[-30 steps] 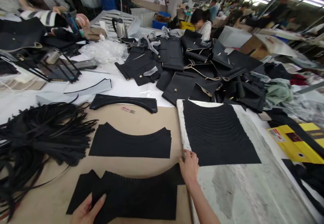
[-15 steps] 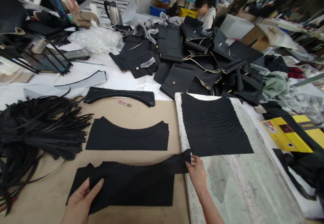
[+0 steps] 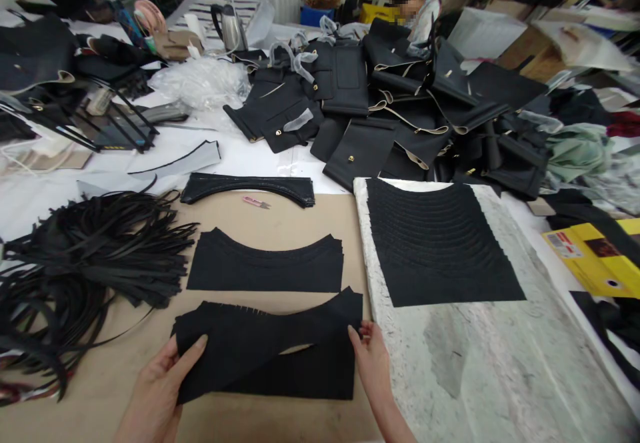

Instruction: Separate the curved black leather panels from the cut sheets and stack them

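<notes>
Between my two hands is a black fabric panel (image 3: 250,333) with a curved, notched upper edge. My left hand (image 3: 163,379) pinches its left end, thumb on top. At the other end, the thumb and fingers of my right hand (image 3: 369,353) close on the panel's right edge. Under it lies another black piece (image 3: 305,373), partly covered, with a narrow gap showing between the two. Just beyond, a stack of black curved panels (image 3: 265,269) lies flat on the tan board (image 3: 280,219). Farther back are a bundle of curved black strips (image 3: 250,188) and pink thread snips (image 3: 256,202).
To the left spreads a heap of black straps (image 3: 115,249). On the right, overlapping black pieces (image 3: 440,243) lie on a pale stained slab (image 3: 490,363), near a yellow box (image 3: 597,256). Black bag parts (image 3: 345,83) pile up behind. A person (image 3: 417,9) sits beyond them.
My right hand has drawn left and slightly down with the panel's right end, and the panel now bends over the piece below. My left hand keeps its pinch. The view has shifted slightly.
</notes>
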### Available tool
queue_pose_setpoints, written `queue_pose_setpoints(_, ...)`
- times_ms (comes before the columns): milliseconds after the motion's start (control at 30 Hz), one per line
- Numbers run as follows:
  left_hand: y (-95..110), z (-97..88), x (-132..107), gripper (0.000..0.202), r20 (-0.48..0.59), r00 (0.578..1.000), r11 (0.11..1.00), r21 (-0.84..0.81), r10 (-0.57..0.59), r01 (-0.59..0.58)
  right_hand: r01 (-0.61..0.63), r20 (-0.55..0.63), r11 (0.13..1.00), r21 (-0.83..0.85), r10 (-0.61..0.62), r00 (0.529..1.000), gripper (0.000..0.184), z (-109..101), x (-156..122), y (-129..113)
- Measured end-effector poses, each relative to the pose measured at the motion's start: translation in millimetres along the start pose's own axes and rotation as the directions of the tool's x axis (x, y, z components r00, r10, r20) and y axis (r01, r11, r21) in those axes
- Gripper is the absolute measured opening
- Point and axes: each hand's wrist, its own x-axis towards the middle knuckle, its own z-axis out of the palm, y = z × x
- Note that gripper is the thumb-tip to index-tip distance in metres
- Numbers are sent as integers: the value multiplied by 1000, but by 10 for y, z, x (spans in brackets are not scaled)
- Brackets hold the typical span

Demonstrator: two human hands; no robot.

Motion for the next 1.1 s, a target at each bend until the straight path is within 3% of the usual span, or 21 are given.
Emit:
queue_pose_setpoints(233,-164,-201,359,47,24,986,979,116,167,-169,55,-28,932,-358,-70,997,48,118,263,-199)
queue_pose_setpoints(500,-357,-494,915,53,91,950,923,222,300,-313,52,114,903,-426,-3,993,36,116,472,-100)
queue_pose_setpoints(633,-308,-573,1140,49,141,939,907,249,314,-341,47,174,939,-340,13,985,26,85,487,-55)
queue_pose_setpoints(767,-115,-555,1285,47,187,920,892,241,344,-382,75,101,982,-174,-57,993,28,39,424,-157)
queue_pose_setpoints(900,95,-522,1472,51,208,908,891,205,365,-405,92,12,991,100,-94,996,36,38,455,-386)
queue_pose_setpoints(1100,245,-440,1918,50,204,895,883,183,397,-433,83,47,935,345,-105,993,57,372,743,-658)
